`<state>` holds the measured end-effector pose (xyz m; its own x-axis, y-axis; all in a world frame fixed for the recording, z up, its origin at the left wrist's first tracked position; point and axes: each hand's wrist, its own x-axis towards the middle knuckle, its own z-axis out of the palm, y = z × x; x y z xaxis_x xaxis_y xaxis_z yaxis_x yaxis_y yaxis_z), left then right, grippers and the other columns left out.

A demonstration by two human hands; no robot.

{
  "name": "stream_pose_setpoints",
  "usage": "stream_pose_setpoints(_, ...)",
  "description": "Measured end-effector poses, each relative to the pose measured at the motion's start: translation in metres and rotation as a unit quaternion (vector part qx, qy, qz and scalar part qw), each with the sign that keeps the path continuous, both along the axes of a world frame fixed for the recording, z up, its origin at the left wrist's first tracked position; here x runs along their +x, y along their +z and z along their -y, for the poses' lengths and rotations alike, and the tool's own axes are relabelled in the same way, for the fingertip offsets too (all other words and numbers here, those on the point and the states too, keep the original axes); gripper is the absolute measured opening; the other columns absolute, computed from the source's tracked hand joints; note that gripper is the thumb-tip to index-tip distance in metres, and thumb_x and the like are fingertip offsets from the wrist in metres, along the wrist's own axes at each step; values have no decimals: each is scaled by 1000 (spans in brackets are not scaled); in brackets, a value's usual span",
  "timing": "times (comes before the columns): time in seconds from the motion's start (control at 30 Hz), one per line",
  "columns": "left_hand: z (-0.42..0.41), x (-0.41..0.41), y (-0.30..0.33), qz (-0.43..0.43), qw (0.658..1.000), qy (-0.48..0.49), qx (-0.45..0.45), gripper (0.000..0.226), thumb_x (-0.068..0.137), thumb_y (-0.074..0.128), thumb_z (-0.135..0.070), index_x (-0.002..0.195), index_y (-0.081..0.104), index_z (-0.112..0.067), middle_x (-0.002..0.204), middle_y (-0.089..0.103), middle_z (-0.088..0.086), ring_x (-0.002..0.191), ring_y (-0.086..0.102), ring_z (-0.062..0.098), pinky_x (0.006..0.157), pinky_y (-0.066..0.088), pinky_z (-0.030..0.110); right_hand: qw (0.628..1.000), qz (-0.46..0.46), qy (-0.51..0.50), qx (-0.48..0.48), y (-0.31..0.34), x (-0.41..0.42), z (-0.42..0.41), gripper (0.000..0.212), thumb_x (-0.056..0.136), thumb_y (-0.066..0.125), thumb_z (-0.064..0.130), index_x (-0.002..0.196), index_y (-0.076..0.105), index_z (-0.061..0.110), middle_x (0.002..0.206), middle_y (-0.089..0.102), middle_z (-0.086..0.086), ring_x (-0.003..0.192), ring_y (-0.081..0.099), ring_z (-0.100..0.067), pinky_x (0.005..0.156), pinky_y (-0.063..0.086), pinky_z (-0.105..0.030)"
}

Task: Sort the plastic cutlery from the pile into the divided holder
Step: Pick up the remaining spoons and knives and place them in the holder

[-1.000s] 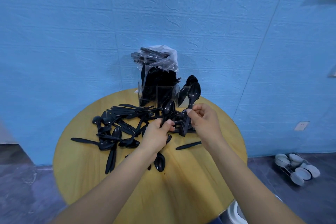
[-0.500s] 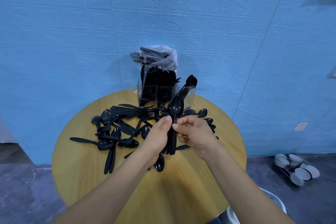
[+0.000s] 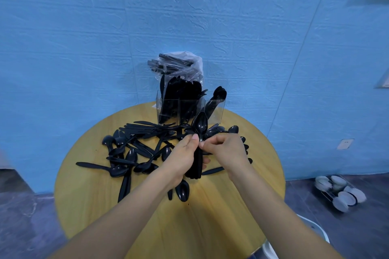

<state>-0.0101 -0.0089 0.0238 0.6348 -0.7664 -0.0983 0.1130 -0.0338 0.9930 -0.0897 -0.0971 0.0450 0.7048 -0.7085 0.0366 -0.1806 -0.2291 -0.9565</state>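
Observation:
A pile of black plastic cutlery point(image 3: 134, 145), spoons and knives, lies spread over the left and middle of the round wooden table point(image 3: 101, 206). At the table's far edge stands the clear divided holder point(image 3: 217, 111), its compartments packed with black cutlery and a plastic bag on top. My left hand point(image 3: 181, 159) grips an upright bundle of black spoons point(image 3: 200, 126) by the handles, bowls up. My right hand point(image 3: 224, 150) pinches the same bundle just under the top spoon's bowl. Both hands hover over the table's middle, in front of the holder.
A blue textured wall rises right behind the table. Loose spoons point(image 3: 233, 129) lie to the right of the hands, and one spoon point(image 3: 182, 190) under my left wrist. On the dark floor at the right sits a wire rack of white bowls point(image 3: 339, 192). A white rim point(image 3: 313, 227) shows below the table.
My hands came together: a second ago each held its own spoons apart, and now both hold one upright bundle, which has sunk slightly toward the table's middle.

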Motion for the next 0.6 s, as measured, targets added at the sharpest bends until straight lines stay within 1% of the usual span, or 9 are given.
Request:
stream_pose_setpoints(0.03, 1, 1, 1, 5, 1000, -1, 1, 33, 102, 30, -34, 94, 50, -10, 74, 58, 4, 60, 56, 12, 58, 48, 27, 1000, -8, 6, -25, 0, 2, 2, 12, 80, 75, 17, 72, 69, 8, 64, 67, 2, 63, 62, -5, 64, 48, -19)
stream_pose_setpoints(0.1, 3, 4, 4, 29, 1000, 2, 7, 32, 103, 29, -32, 87, 48, -12, 70, 50, 1, 53, 47, 9, 51, 43, 23, 999, -6, 27, -33, 3, 6, 9, 12, 80, 74, 15, 74, 65, 11, 60, 64, 5, 60, 58, -1, 61, 45, -16)
stream_pose_setpoints(0.17, 6, 12, 5, 48, 999, 1, 1, 31, 103, 29, -32, 90, 49, -12, 68, 47, -1, 51, 41, 8, 49, 39, 22, 999, 4, 35, -3, 10, 12, 18, 14, 84, 70, 15, 93, 61, 12, 70, 60, 6, 67, 57, -4, 62, 42, -17)
stream_pose_setpoints(0.23, 9, 22, 7, 75, 997, -2, 1, 30, 103, 29, -31, 92, 50, -12, 67, 45, -3, 50, 39, 8, 49, 36, 23, 999, 9, 50, 13, 16, 18, 30, 29, 89, 64, 21, 115, 52, 14, 83, 55, 5, 75, 55, -9, 65, 41, -21)
stream_pose_setpoints(0.27, 10, 26, 8, 96, 995, -10, 5, 29, 103, 30, -31, 92, 50, -13, 68, 45, -2, 51, 39, 7, 50, 36, 23, 998, 7, 67, 6, 21, 21, 34, 32, 91, 60, 25, 120, 47, 18, 86, 53, 4, 74, 54, -8, 64, 41, -21)
stream_pose_setpoints(0.33, 15, 33, 11, 133, 990, -40, 10, 27, 103, 30, -30, 93, 48, -13, 69, 45, -2, 51, 39, 7, 52, 36, 24, 994, 6, 108, -16, 28, 29, 40, 33, 94, 56, 29, 124, 45, 22, 88, 52, 2, 67, 52, -8, 60, 43, -21)
stream_pose_setpoints(0.4, 20, 39, 14, 155, 985, -78, 0, 28, 103, 30, -30, 100, 47, -8, 70, 46, -2, 53, 40, 8, 52, 38, 24, 989, 14, 144, -42, 35, 37, 50, 29, 94, 55, 29, 122, 50, 21, 83, 52, -3, 59, 50, -10, 54, 41, -22)
stream_pose_setpoints(0.47, 24, 47, 18, 170, 979, -109, -15, 31, 102, 29, -33, 103, 47, -7, 72, 46, -1, 56, 41, 8, 55, 40, 24, 983, 32, 167, -68, 41, 43, 61, 21, 94, 56, 24, 113, 54, 15, 74, 51, -4, 54, 47, -11, 47, 37, -20)
stream_pose_setpoints(0.6, 38, 61, 30, 168, 973, -156, -18, 28, 102, 28, -33, 94, 50, -19, 71, 47, -3, 56, 41, 7, 55, 41, 21, 981, 67, 164, -83, 48, 50, 83, 8, 94, 57, 16, 95, 52, 10, 67, 49, -7, 49, 44, -17, 43, 35, -18)
